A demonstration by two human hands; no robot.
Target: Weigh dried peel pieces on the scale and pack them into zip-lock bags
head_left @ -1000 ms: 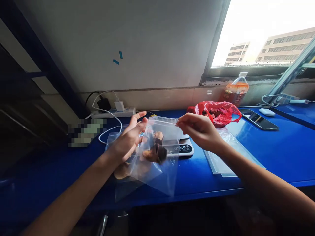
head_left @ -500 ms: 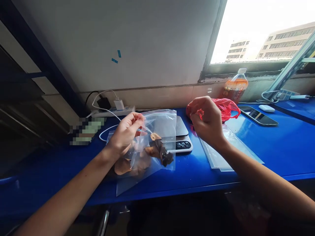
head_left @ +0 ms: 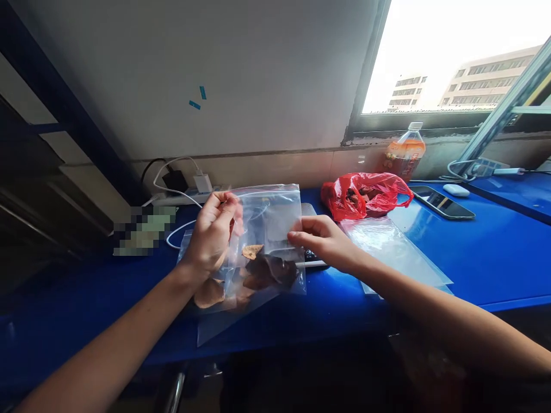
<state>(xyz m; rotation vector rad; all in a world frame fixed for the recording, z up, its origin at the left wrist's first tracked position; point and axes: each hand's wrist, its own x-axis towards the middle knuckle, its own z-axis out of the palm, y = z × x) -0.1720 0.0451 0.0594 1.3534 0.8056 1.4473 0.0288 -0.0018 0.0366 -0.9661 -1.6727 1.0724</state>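
My left hand is closed on the top left corner of a clear zip bag, which hangs upright over the blue table. Dark brown and tan dried pieces lie in the bottom of this bag. My right hand pinches the bag's right side. Behind the bag, a scale shows only in part. Another clear bag with tan pieces is below my left hand.
A red plastic bag with dark pieces stands behind a stack of clear bags. Farther right are a drink bottle, a phone and a white case. A power strip lies along the wall.
My right hand has moved left and down from in front of the red bag and now grips the clear bag's side. The dark pieces inside have shifted.
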